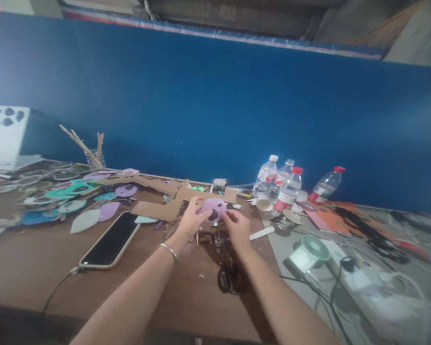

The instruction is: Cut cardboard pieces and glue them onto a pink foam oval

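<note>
A purple cut-out piece (215,207) with dark markings and a small hole is held up between my two hands, above the brown table (187,292). My left hand (192,218) pinches its left side, thumb across the front. At its right edge, the fingertips of my right hand (238,229) are closed on it. Black-handled scissors (224,278) lie below my right hand, partly covered by the wrist. Cut cardboard (158,210) lies behind my left hand, with small dark scraps under both hands.
A phone (109,242) on a cable lies at left, beside many coloured cut-outs (72,207). Several water bottles (288,191) stand at back right. A small green fan (314,248), a power strip (359,282) and cables occupy the right side. A blue partition (215,105) rises behind.
</note>
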`<act>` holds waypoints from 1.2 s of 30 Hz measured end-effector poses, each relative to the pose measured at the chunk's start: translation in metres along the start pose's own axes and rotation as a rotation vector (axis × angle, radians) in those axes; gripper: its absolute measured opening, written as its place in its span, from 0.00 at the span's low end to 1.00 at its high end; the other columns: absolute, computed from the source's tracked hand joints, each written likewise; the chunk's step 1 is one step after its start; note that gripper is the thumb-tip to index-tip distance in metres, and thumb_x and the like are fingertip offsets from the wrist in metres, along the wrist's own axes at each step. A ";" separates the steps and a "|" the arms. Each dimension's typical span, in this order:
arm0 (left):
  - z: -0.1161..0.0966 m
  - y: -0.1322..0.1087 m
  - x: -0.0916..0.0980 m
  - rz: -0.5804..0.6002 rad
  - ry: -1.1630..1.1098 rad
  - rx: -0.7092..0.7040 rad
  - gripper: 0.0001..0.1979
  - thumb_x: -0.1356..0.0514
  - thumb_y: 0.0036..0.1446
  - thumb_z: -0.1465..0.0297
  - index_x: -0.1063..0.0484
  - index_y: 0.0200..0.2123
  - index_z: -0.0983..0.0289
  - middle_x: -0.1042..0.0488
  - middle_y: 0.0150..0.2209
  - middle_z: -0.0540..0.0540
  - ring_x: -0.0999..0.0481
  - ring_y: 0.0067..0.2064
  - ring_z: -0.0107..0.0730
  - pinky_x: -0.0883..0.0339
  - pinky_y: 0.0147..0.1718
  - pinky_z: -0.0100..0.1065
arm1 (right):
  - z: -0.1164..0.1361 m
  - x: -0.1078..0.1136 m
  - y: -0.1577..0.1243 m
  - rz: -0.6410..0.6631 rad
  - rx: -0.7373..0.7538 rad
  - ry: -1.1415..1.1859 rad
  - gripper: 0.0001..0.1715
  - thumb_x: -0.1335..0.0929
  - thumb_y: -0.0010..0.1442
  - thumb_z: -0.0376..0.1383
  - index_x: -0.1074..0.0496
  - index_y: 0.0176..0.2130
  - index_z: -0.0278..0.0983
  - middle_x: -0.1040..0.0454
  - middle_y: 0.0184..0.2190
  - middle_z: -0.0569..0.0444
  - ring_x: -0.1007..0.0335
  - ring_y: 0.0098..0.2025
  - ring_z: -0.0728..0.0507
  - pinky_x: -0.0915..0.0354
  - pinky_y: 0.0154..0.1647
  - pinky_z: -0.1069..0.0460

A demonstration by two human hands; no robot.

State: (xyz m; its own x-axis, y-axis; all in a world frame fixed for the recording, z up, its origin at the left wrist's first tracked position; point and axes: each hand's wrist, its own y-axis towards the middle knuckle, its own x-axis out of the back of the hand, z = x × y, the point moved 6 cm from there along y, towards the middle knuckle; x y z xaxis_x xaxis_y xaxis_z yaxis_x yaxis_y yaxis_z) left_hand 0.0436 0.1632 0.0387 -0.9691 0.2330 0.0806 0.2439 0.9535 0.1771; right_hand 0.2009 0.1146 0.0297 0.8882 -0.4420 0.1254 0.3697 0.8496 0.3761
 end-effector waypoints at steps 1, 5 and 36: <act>0.000 0.001 0.001 -0.002 0.031 -0.001 0.23 0.40 0.45 0.66 0.39 0.46 0.63 0.27 0.37 0.56 0.27 0.36 0.36 0.36 0.35 0.35 | 0.002 -0.001 0.000 0.010 0.013 -0.010 0.16 0.34 0.50 0.42 0.25 0.34 0.33 0.23 0.28 0.50 0.28 0.31 0.42 0.34 0.34 0.50; -0.001 0.004 0.004 -0.032 0.277 -0.050 0.18 0.38 0.42 0.62 0.31 0.36 0.65 0.27 0.36 0.57 0.28 0.38 0.39 0.37 0.36 0.35 | 0.007 -0.001 -0.001 0.021 0.042 -0.068 0.14 0.34 0.50 0.40 0.25 0.33 0.34 0.23 0.28 0.51 0.28 0.31 0.43 0.35 0.35 0.51; 0.003 0.005 0.006 -0.080 0.390 -0.098 0.18 0.38 0.41 0.60 0.30 0.36 0.64 0.26 0.33 0.54 0.28 0.34 0.35 0.37 0.32 0.32 | 0.015 -0.005 -0.008 0.013 0.057 -0.106 0.13 0.34 0.50 0.40 0.26 0.32 0.33 0.23 0.28 0.50 0.28 0.30 0.43 0.34 0.34 0.52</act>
State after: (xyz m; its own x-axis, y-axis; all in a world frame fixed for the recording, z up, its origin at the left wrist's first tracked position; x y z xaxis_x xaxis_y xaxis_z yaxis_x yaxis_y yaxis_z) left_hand 0.0387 0.1696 0.0374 -0.9037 0.0512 0.4252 0.1891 0.9385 0.2889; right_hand 0.1898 0.1057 0.0403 0.8579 -0.4615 0.2258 0.3395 0.8392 0.4249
